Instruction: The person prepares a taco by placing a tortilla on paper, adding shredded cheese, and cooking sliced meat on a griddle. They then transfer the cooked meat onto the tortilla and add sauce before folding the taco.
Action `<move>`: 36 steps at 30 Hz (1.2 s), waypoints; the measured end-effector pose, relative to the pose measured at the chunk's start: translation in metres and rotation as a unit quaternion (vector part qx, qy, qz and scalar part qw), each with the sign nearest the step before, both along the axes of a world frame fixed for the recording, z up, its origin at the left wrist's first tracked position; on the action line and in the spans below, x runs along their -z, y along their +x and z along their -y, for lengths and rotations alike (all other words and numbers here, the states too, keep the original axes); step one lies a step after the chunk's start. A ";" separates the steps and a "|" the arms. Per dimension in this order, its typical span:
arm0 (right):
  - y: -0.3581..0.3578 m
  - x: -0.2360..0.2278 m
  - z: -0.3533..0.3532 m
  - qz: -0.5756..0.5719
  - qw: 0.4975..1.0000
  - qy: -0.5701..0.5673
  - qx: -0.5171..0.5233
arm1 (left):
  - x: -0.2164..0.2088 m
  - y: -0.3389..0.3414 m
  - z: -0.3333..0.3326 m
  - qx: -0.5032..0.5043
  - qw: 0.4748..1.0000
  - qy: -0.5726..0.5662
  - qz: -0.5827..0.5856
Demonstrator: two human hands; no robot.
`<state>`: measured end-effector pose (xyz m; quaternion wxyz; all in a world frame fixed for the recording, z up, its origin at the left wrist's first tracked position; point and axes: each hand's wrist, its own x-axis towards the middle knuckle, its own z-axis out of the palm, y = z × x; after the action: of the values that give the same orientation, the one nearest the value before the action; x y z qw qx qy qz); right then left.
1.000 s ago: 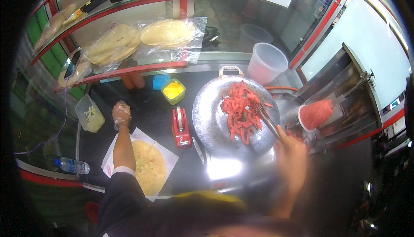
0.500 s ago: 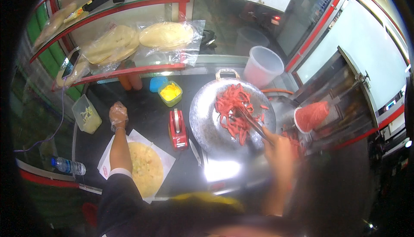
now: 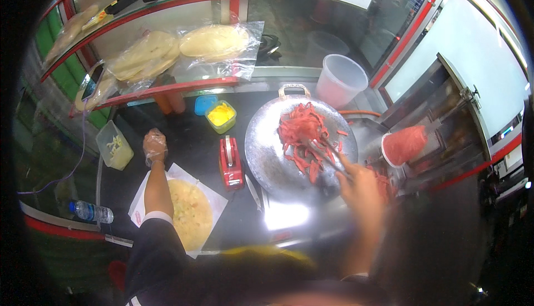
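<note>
My right hand [image 3: 359, 186] grips metal tongs [image 3: 328, 156], blurred by motion, with their tips among reddish meat strips [image 3: 300, 125] in a wide shallow metal pan [image 3: 264, 161]. Inside a clear plastic glove, my left hand [image 3: 154, 144] rests on the black counter with its fingers curled; anything inside it is hidden. Under my left forearm lies a round flatbread [image 3: 192, 217] with pale bits on top, on white paper [image 3: 217, 200]. Beside the left hand stands a clear tub [image 3: 115, 150] with pale shreds.
A red device [image 3: 230, 164] and a knife [image 3: 253, 192] lie left of the pan. Behind are a tub of yellow pieces [image 3: 221, 115] and a white bucket [image 3: 342, 80]. Bagged flatbreads [image 3: 214, 42] fill a shelf. Right of the pan, a red meat cone [image 3: 405, 146] stands by a grill.
The tongs have shifted slightly, and the meat strips are bunched together more closely near the pan's far side. My left hand stays in nearly the same place.
</note>
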<state>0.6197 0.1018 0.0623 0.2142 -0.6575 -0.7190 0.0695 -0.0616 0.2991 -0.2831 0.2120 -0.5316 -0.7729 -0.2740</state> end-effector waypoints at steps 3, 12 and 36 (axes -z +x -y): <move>0.004 0.002 -0.002 0.007 1.000 0.016 -0.011 | 0.002 -0.005 -0.005 -0.017 0.998 -0.067 -0.001; 0.002 -0.014 -0.017 -0.017 0.999 -0.025 -0.015 | 0.047 -0.039 -0.004 0.002 0.971 0.010 -0.238; 0.006 -0.037 -0.020 0.019 0.996 0.030 -0.076 | 0.019 -0.033 0.000 0.005 0.984 -0.123 -0.127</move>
<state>0.6261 0.1215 0.0993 0.2138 -0.5953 -0.7728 0.0516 -0.0944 0.2988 -0.3023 0.2396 -0.5882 -0.7647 -0.1086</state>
